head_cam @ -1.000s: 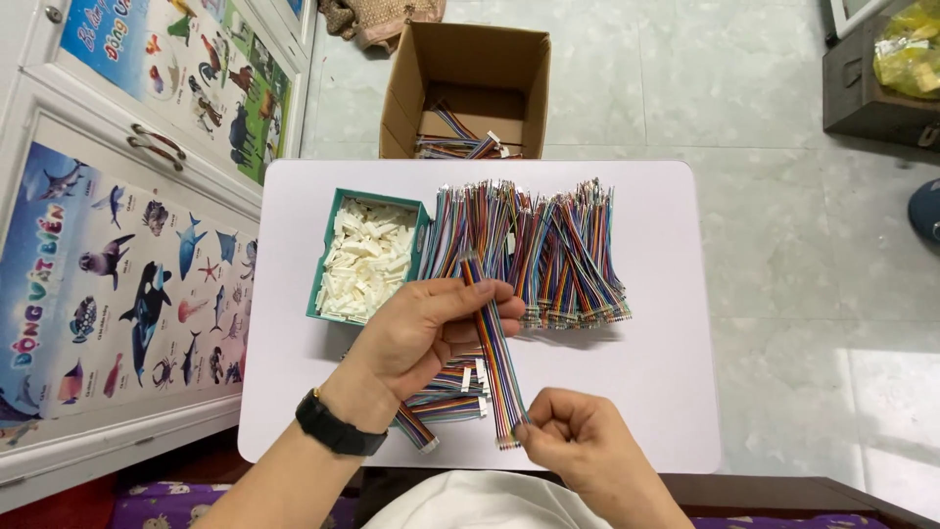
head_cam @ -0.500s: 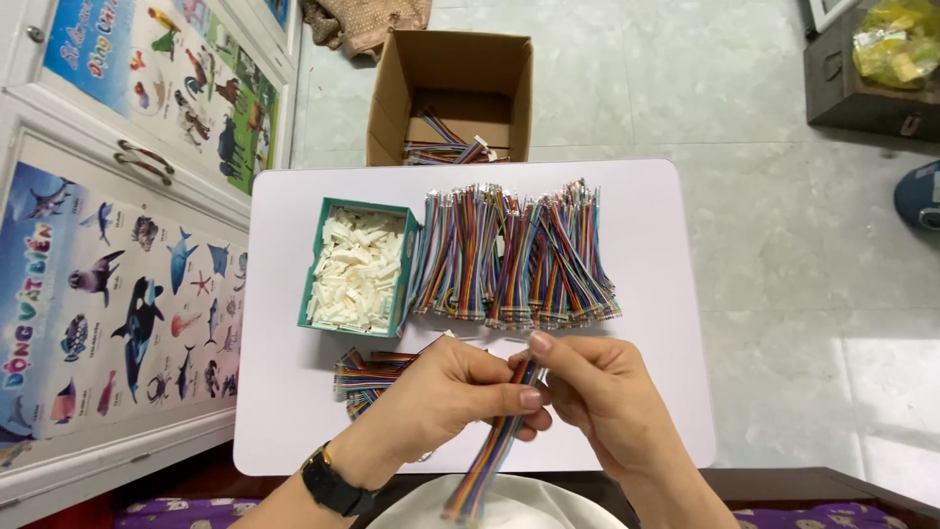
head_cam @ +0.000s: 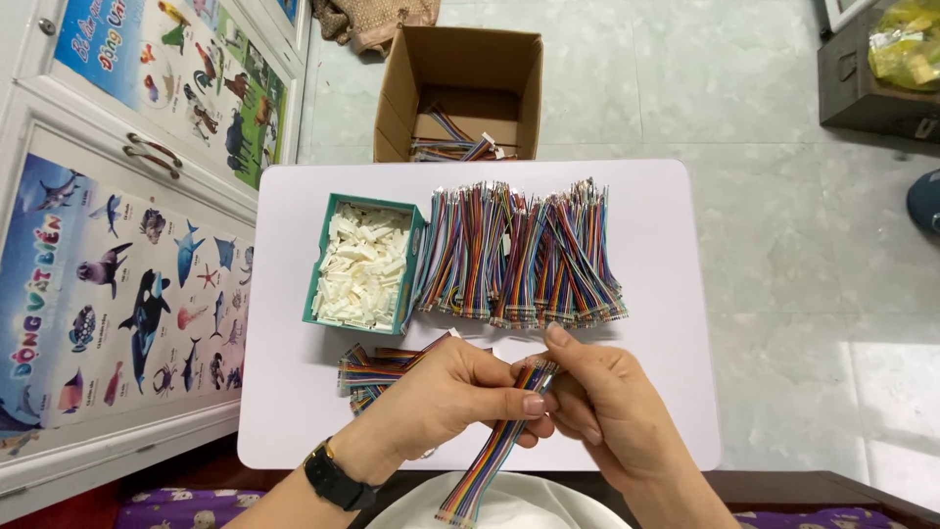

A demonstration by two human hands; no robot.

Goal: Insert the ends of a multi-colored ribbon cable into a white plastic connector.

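Both of my hands meet over the near edge of a white table [head_cam: 666,235]. My left hand [head_cam: 446,392], with a black watch on its wrist, pinches a flat multicoloured ribbon cable [head_cam: 494,451] near its top end. My right hand [head_cam: 607,407] grips the same cable's tip between thumb and fingers. The cable hangs down toward me. A small heap of similar cables [head_cam: 377,367] lies just left of my left hand. A large pile of ribbon cables [head_cam: 519,255] is spread across the table's middle.
A green tray [head_cam: 411,269] filled with small white plastic connectors sits left of the pile. An open cardboard box [head_cam: 460,88] with a few cables stands on the tiled floor beyond the table. A white cabinet with animal posters [head_cam: 127,245] is at the left.
My right hand rose from the cable's lower end to meet my left hand at its top. The cable now hangs down off the table edge toward me.
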